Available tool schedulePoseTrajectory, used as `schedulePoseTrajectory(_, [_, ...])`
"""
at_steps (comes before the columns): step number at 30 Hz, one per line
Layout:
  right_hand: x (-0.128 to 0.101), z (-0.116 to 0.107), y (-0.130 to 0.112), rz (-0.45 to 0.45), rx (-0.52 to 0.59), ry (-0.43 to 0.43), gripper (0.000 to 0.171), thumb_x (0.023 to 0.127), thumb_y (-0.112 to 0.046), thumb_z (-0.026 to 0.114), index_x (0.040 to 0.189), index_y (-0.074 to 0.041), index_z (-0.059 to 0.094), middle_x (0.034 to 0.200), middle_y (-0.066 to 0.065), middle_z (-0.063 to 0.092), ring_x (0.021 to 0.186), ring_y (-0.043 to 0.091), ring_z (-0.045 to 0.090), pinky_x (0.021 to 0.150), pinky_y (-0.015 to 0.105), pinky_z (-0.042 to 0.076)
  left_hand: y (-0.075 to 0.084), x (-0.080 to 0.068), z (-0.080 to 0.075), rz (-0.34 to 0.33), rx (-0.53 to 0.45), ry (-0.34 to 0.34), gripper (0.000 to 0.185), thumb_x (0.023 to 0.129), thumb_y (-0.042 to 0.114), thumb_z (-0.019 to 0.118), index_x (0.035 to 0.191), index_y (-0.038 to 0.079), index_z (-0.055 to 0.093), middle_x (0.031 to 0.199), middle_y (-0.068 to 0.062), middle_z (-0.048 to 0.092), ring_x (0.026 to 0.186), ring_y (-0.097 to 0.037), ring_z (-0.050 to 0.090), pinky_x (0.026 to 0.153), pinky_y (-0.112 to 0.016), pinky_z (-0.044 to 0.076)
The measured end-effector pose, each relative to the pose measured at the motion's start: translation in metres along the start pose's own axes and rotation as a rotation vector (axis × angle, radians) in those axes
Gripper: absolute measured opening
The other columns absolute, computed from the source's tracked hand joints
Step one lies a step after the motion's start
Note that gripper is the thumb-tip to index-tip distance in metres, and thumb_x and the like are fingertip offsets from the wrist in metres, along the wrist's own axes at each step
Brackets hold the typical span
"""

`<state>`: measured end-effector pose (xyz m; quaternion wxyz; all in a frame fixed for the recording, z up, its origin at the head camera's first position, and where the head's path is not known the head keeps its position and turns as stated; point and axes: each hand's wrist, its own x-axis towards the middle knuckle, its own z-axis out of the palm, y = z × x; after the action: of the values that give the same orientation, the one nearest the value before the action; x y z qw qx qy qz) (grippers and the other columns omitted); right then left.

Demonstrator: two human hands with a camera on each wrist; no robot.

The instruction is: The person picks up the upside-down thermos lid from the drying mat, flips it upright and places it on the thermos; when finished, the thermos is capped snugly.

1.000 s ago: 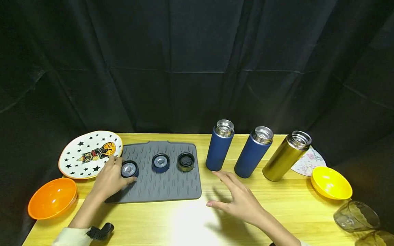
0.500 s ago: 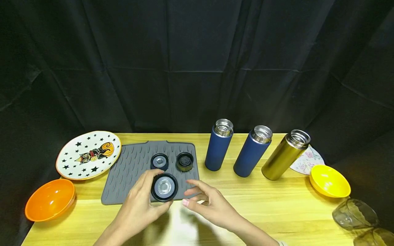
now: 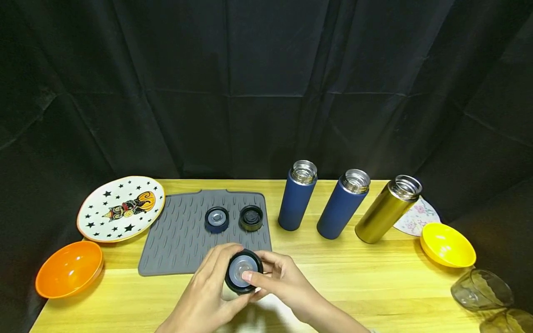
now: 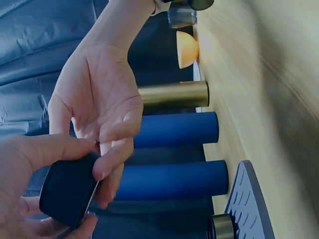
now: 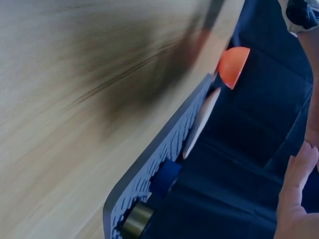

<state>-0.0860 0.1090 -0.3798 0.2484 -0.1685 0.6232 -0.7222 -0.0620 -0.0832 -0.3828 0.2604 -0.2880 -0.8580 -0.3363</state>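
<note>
left hand [image 3: 208,296] + right hand [image 3: 287,284] | hold black lid [image 3: 243,271] | writing: unreadable

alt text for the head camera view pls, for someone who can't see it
Two hands, left hand and right hand, hold a dark round bottle lid between them above a wooden table. Behind it, a grey mat carries a blue lid and a gold-rimmed lid; two blue flasks and a gold flask stand open to the right.
</note>
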Motion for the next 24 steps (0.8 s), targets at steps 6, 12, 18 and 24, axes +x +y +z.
schedulePoseTrajectory(6, [-0.007, 0.0, 0.0, -0.075, -0.116, 0.078, 0.038, 0.094, -0.013, 0.068, 0.126, 0.003, 0.057, 0.106, 0.009, 0.072, 0.088, 0.012, 0.07, 0.073, 0.028, 0.059, 0.005, 0.002, -0.006, -0.279, -0.206, -0.175, 0.08, 0.071, 0.049, 0.086, 0.138, 0.025, 0.048, 0.132, 0.008, 0.054, 0.115, -0.011, 0.057, 0.095, -0.039, 0.053])
schedulePoseTrajectory(12, [-0.011, 0.001, 0.008, -0.489, -0.661, 0.256, 0.041, 0.085, -0.003, 0.075, 0.122, -0.012, 0.061, 0.107, 0.007, 0.072, 0.092, 0.01, 0.068, 0.071, 0.026, 0.058, 0.0, 0.007, -0.009, -0.556, -0.532, -0.273, 0.064, 0.085, 0.035, 0.078, 0.141, 0.021, 0.049, 0.134, 0.0, 0.059, 0.116, -0.018, 0.061, 0.1, -0.03, 0.049])
schedulePoseTrajectory(18, [-0.009, -0.001, 0.011, -0.886, -0.92, 0.3, 0.031, 0.09, -0.004, 0.069, 0.12, -0.002, 0.061, 0.118, 0.016, 0.066, 0.105, 0.027, 0.068, 0.092, 0.022, 0.053, -0.001, 0.007, -0.006, -0.584, -0.723, -0.312, 0.063, 0.086, 0.026, 0.078, 0.141, 0.011, 0.051, 0.139, -0.009, 0.057, 0.126, -0.026, 0.057, 0.103, -0.02, 0.043])
schedulePoseTrajectory(24, [-0.003, 0.0, 0.008, -1.223, -1.081, 0.306, 0.02, 0.097, -0.007, 0.049, 0.104, 0.006, 0.061, 0.115, 0.026, 0.063, 0.103, 0.035, 0.065, 0.098, 0.029, 0.052, 0.004, 0.005, -0.002, -0.541, -0.781, -0.303, 0.064, 0.082, 0.022, 0.082, 0.139, 0.021, 0.052, 0.135, 0.002, 0.061, 0.126, -0.016, 0.056, 0.105, -0.023, 0.041])
